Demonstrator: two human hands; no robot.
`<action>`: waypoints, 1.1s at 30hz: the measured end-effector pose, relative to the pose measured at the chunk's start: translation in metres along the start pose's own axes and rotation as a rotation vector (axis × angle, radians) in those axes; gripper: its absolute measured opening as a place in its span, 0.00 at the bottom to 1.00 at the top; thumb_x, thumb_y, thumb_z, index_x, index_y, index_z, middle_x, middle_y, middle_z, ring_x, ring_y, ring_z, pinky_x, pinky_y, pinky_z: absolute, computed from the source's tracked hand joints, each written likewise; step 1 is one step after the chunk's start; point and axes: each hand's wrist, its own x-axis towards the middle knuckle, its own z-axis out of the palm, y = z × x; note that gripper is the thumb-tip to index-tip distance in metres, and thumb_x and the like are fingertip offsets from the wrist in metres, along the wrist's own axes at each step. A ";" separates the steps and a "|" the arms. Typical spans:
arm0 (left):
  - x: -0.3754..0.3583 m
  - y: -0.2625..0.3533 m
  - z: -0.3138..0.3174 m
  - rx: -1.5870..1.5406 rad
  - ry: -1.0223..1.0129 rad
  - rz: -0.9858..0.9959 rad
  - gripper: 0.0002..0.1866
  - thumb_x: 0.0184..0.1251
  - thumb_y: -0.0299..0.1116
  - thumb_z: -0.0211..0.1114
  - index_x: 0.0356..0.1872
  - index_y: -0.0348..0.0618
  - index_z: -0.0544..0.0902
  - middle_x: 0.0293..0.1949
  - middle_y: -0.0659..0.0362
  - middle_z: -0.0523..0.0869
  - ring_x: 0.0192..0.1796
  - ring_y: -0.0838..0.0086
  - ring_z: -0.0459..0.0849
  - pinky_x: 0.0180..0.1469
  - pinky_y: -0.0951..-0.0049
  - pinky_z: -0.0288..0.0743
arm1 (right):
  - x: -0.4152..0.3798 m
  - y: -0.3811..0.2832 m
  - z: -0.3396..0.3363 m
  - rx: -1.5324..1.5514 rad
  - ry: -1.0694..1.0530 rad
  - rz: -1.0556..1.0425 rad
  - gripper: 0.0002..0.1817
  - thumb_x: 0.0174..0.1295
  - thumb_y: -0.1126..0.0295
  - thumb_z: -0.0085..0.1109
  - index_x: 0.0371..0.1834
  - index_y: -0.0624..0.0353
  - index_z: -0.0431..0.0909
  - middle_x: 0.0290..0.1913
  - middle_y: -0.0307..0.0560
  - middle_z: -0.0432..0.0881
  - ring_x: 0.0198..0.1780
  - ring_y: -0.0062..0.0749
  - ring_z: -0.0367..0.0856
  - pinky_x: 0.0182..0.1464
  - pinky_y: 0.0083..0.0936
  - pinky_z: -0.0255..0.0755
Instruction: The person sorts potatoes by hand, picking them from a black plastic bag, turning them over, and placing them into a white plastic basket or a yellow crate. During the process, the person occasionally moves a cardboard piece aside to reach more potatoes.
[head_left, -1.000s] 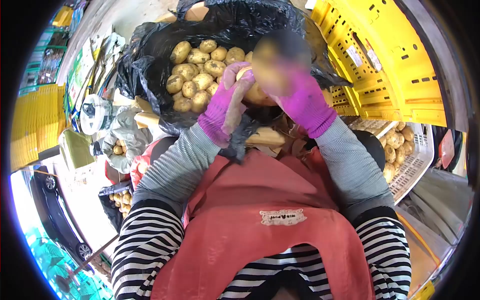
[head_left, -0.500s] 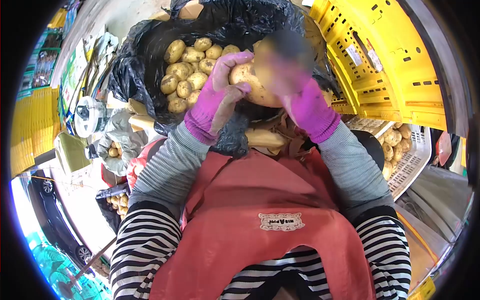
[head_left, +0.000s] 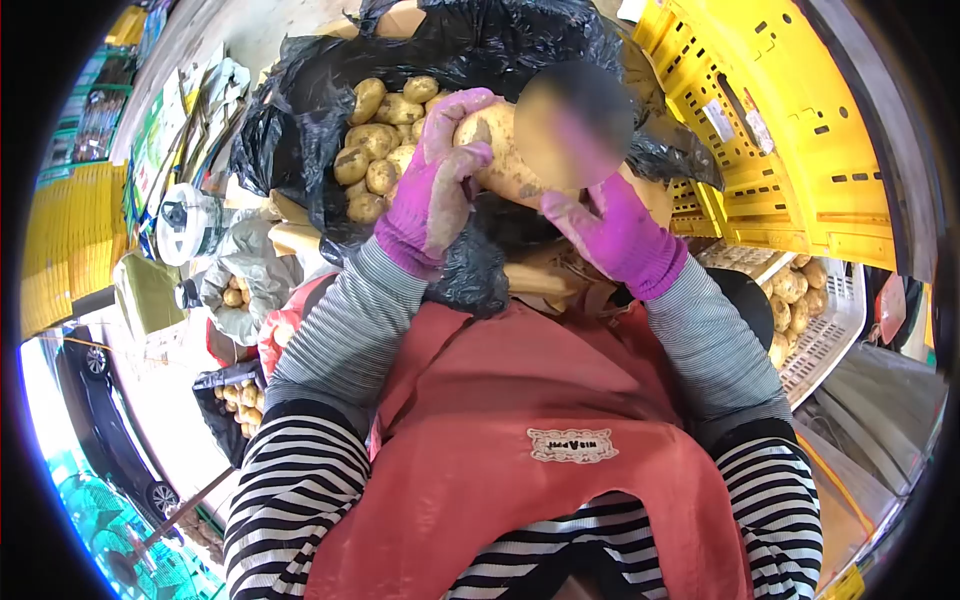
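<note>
Potato point(head_left: 495, 150) held above the black bag point(head_left: 300, 130) of potatoes at 12 o'clock, left hand point(head_left: 440, 185) wrapped over its left end, right hand point(head_left: 610, 235) cupping underneath; likely firm, fairly heavy, dusty-skinned, so grip the ends, not fingertips.

Magenta gloves point(head_left: 440, 190), tan potato point(head_left: 492, 150), black bag point(head_left: 470, 40), yellow crates point(head_left: 800, 110), red apron point(head_left: 520, 420).

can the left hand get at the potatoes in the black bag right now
Probably not at once: the left hand grips a large potato together with the right hand, though the bagged potatoes lie uncovered beside it.
</note>
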 end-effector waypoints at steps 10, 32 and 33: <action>-0.014 -0.005 0.021 0.055 0.116 -0.112 0.20 0.77 0.38 0.52 0.62 0.36 0.71 0.59 0.52 0.74 0.62 0.70 0.71 0.67 0.71 0.64 | 0.000 -0.010 0.004 -0.431 -0.027 0.056 0.43 0.61 0.54 0.65 0.74 0.64 0.58 0.65 0.66 0.70 0.64 0.56 0.74 0.62 0.40 0.71; -0.002 0.009 0.006 0.032 0.072 0.207 0.37 0.66 0.41 0.52 0.73 0.33 0.56 0.64 0.43 0.72 0.67 0.58 0.73 0.70 0.61 0.66 | 0.006 -0.009 0.000 0.102 0.094 -0.039 0.33 0.69 0.64 0.59 0.73 0.65 0.60 0.62 0.63 0.74 0.63 0.47 0.74 0.63 0.32 0.70; -0.002 0.006 0.004 0.079 0.060 0.209 0.38 0.65 0.41 0.53 0.73 0.32 0.56 0.63 0.44 0.73 0.66 0.60 0.73 0.70 0.62 0.65 | 0.005 -0.008 0.001 -0.037 0.106 -0.076 0.35 0.68 0.63 0.60 0.74 0.65 0.58 0.62 0.64 0.73 0.64 0.48 0.74 0.63 0.33 0.70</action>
